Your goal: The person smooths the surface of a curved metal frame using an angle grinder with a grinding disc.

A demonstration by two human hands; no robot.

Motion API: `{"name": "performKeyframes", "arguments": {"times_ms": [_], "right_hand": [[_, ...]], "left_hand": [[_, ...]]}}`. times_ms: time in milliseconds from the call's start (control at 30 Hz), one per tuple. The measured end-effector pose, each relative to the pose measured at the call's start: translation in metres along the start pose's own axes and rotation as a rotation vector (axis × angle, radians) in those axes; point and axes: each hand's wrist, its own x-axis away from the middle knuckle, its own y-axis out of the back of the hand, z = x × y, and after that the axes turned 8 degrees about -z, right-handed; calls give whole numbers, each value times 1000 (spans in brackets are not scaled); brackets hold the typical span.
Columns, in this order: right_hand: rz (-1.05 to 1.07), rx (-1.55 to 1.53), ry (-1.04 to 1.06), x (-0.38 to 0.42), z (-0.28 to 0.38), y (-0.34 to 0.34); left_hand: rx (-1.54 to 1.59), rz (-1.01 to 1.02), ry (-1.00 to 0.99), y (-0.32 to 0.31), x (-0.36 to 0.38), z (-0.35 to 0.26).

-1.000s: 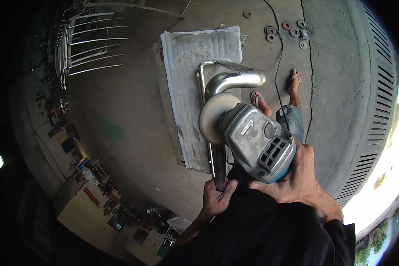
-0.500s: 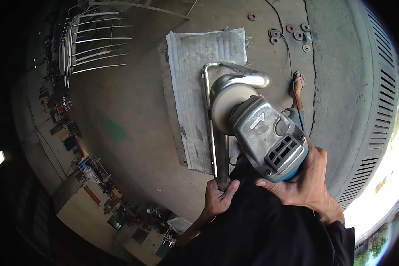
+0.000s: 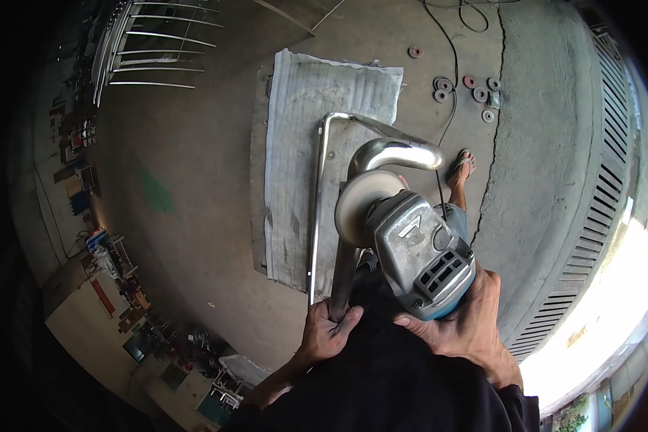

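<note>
Over concrete, left fingers grip shiny bent pipe, right fingers a scuffed grinder.

Grey concrete floor, whitish sheet, several round discs, black cord

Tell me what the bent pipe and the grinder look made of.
Bent pipe: polished metal, perhaps stainless steel, given its mirror-like highlights. Grinder head: scuffed grey metal, probably cast aluminium, from its rounded edges. Blue body: possibly plastic; little shows.
</note>
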Motion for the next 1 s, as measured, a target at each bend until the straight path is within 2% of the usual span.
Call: {"name": "performKeyframes", "arguments": {"times_ms": [167, 233, 333, 567, 900, 1000], "right_hand": [[74, 49, -67, 7, 5, 13], [-51, 124, -50, 11, 7, 13], [-55, 141, 7, 3, 10, 13], [-72, 160, 117, -10, 16, 2], [25, 201, 130, -7, 19, -4], [32, 193, 97, -3, 17, -3]], "left_hand": [[-47, 12, 48, 3, 0, -3], [-16, -13, 18, 1, -1, -9], [-79, 10, 65, 4, 0, -8], [-37, 12, 42, 5, -3, -17], [-87, -51, -20, 6, -1, -11], [-70, -1, 3, 9, -2, -13]]}}
